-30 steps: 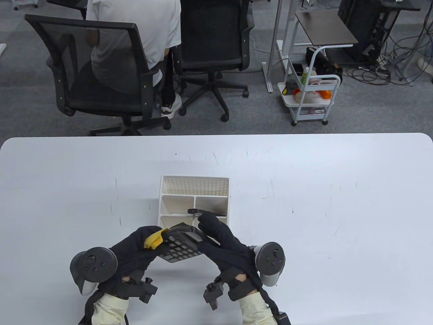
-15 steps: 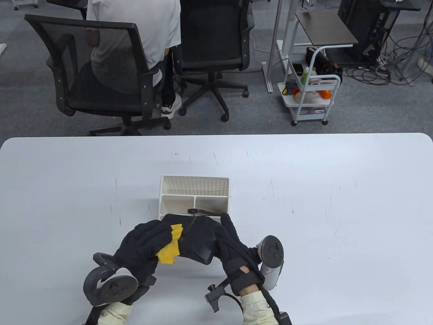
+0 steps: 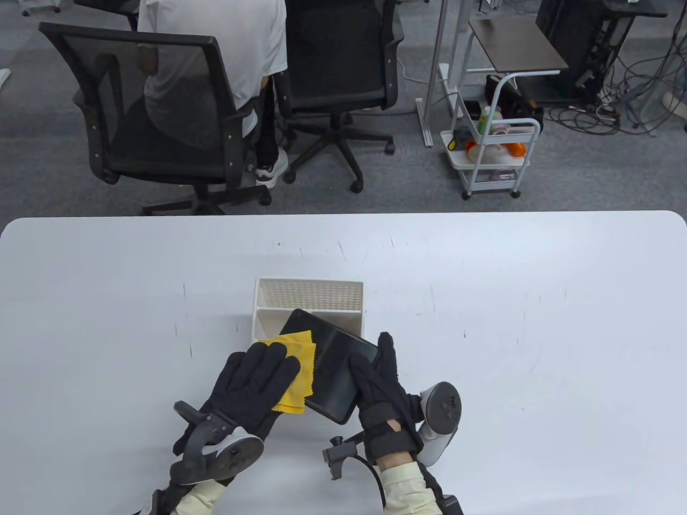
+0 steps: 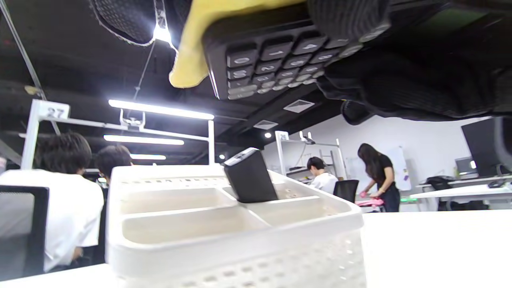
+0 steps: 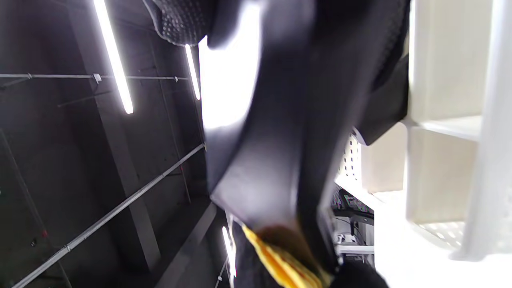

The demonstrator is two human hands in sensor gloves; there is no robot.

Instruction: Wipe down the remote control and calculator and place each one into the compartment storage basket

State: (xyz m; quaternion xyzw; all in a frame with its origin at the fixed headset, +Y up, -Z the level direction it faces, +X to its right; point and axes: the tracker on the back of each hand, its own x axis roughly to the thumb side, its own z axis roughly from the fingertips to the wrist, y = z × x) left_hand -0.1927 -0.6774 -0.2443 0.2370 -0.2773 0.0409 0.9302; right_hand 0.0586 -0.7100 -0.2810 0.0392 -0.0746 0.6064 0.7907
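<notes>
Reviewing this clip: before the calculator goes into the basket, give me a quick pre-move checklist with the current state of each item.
1. Right hand has a grip on the black calculator: ok.
2. Yellow cloth under the left hand, on the calculator's back: ok.
3. Key side wiped: cannot tell.
4. Black remote control already standing in the white compartment storage basket: ok.
5. Free compartments left: ok.
6. Calculator lined up to drop in: not ok, tilted over the basket.
</notes>
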